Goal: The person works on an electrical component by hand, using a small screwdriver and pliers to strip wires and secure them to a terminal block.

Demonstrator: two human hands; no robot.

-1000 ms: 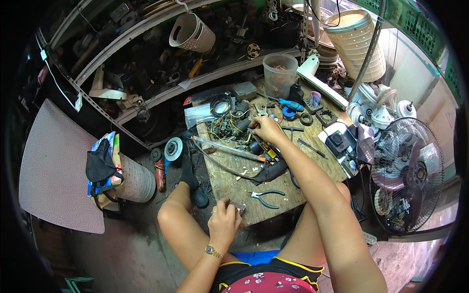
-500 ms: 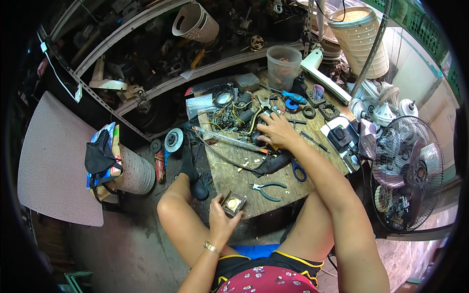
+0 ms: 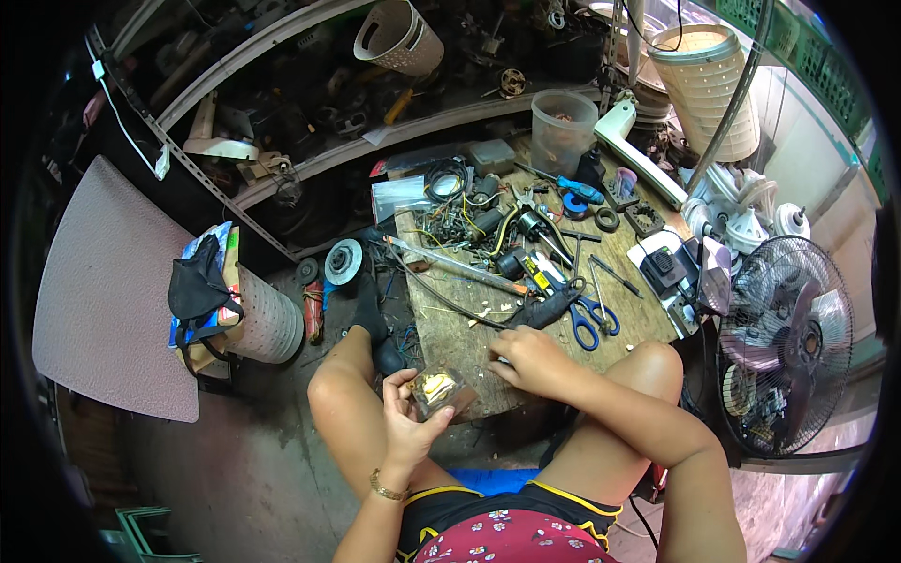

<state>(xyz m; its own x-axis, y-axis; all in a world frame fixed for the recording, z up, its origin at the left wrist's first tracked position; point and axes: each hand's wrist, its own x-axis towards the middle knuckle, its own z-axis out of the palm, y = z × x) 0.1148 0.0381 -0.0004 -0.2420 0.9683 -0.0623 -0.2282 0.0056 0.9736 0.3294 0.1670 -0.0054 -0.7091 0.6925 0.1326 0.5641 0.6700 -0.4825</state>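
My left hand (image 3: 413, 422) holds a small squarish block (image 3: 439, 389) with dark sides and a bright yellowish middle, just off the near left edge of the wooden table (image 3: 450, 347). Over the table's front part is my right hand (image 3: 530, 361), its fingers curled together; whatever they hold, if anything, is hidden. Beyond it lie a dark tool (image 3: 544, 308) with a cable and blue-handled scissors (image 3: 587, 327). Farther off rest a yellow-labelled item (image 3: 535, 274) and black-and-yellow-handled pliers (image 3: 505, 230).
Loose screws and wires (image 3: 455, 220) are heaped at the table's far left. A blue screwdriver (image 3: 577, 190), a clear bucket (image 3: 563, 131) and black rings stand or lie at the back. To the right is a fan (image 3: 788, 342); at left, a perforated bin (image 3: 267, 314) and grey board (image 3: 113, 291).
My right hand has drawn back from the tools at the table's middle to the front edge. The blue-handled pliers that lay there no longer show. My left hand has tilted the block slightly.
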